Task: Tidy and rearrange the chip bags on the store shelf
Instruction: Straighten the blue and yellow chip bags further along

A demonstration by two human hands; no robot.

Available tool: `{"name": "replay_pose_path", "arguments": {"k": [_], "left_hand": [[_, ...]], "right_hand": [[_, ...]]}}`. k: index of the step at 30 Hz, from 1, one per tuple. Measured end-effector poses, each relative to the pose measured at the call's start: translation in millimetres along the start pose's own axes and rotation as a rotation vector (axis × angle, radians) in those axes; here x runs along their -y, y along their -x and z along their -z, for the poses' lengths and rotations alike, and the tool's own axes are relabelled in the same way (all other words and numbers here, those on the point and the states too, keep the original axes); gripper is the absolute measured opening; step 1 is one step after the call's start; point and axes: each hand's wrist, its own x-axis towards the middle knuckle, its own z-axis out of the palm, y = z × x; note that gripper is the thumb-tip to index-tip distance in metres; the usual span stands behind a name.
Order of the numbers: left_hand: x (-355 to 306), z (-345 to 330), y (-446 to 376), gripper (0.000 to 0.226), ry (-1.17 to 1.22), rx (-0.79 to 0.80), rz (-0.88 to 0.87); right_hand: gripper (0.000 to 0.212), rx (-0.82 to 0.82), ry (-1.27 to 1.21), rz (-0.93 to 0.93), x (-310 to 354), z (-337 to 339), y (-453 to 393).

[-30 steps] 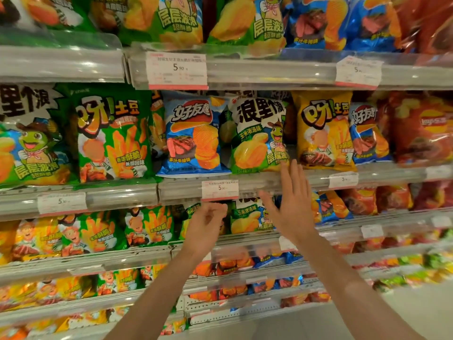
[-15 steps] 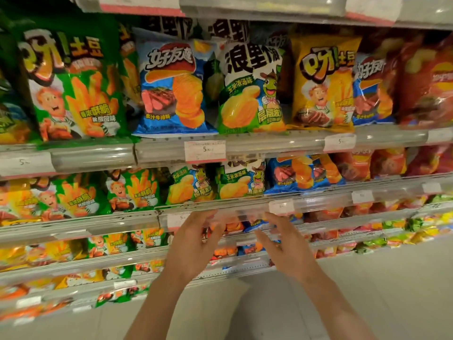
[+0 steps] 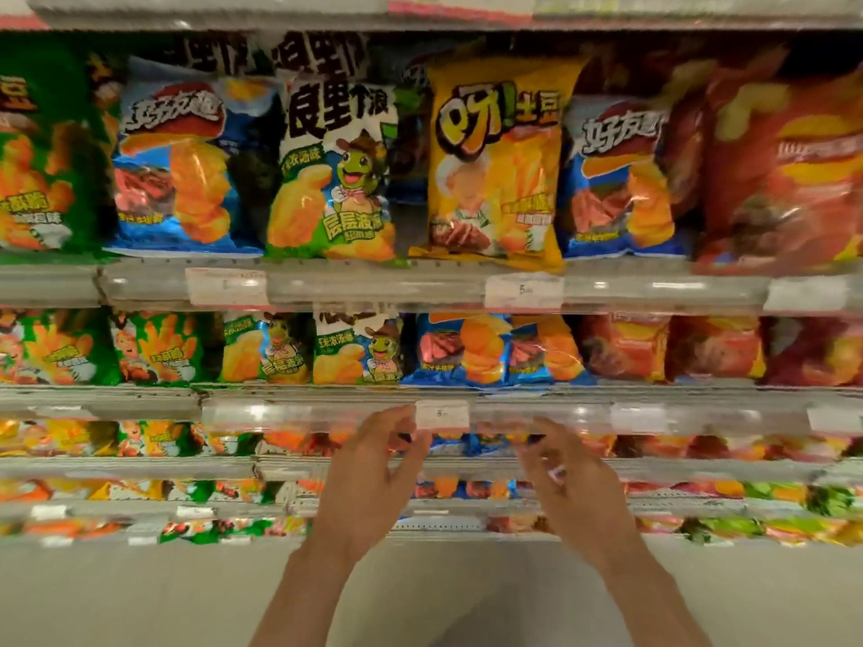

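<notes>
Chip bags fill several shelves. On the upper shelf stand a blue bag (image 3: 180, 165), a green and white frog bag (image 3: 334, 175), a yellow bag (image 3: 497, 161), another blue bag (image 3: 621, 179) and a red bag (image 3: 784, 175). The shelf below holds smaller frog bags (image 3: 357, 352) and small blue bags (image 3: 467, 350). My left hand (image 3: 373, 473) and my right hand (image 3: 567, 478) hover side by side in front of the clear rail (image 3: 537, 415) of that lower shelf, fingers loosely curled, holding nothing. The frame is blurred.
Green bags (image 3: 42, 179) stand at the far left on the upper shelf. Price tags (image 3: 441, 413) hang on the rails. More small bags fill lower shelves (image 3: 140, 469). A pale floor (image 3: 443, 600) lies beneath my arms.
The view has dropped down the shelves. Both hands have lowered from the upper rail to the rail below, and the right hand's straight fingers have curled loosely.
</notes>
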Motion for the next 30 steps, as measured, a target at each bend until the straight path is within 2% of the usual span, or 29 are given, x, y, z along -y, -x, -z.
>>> {"name": "replay_pose_path", "arguments": {"k": [6,9,15,18,21,24,26,30], "left_hand": [[-49.8,-46.6,-1.7,0.036,-0.102,-0.012,-0.014],[-70.3,-50.8,-15.1,0.038,-0.173,-0.024,-0.089],[-91.3,-37.6,-53.7,0.039,-0.417,-0.114,-0.352],[-98.5,-29.3,-66.1,0.036,-0.451,-0.171,-0.357],[-102.7,-31.3,-76.4,0.036,-0.223,-0.114,-0.187],[-114.0,-36.8,-89.3,0.033,0.254,0.034,0.082],[-122.0,-39.9,-96.7,0.036,0.526,0.043,0.224],[-122.3,-47.9,-105.8,0.038,0.686,0.004,0.42]], "right_hand": [[0.063,-0.068,-0.013,-0.023,-49.5,59.7,-5.4],[0.053,-0.141,0.041,-0.004,-64.4,77.6,-9.8],[0.045,-0.379,0.176,0.185,-55.3,105.5,-33.1],[0.044,-0.499,0.25,0.356,-35.1,114.3,-54.1],[0.046,-0.531,0.323,0.479,-9.4,116.0,-79.0],[0.048,-0.505,0.436,0.536,9.3,108.8,-99.9],[0.05,-0.489,0.484,0.566,11.7,102.8,-109.2],[0.056,-0.461,0.538,0.606,3.4,94.6,-115.2]]}}
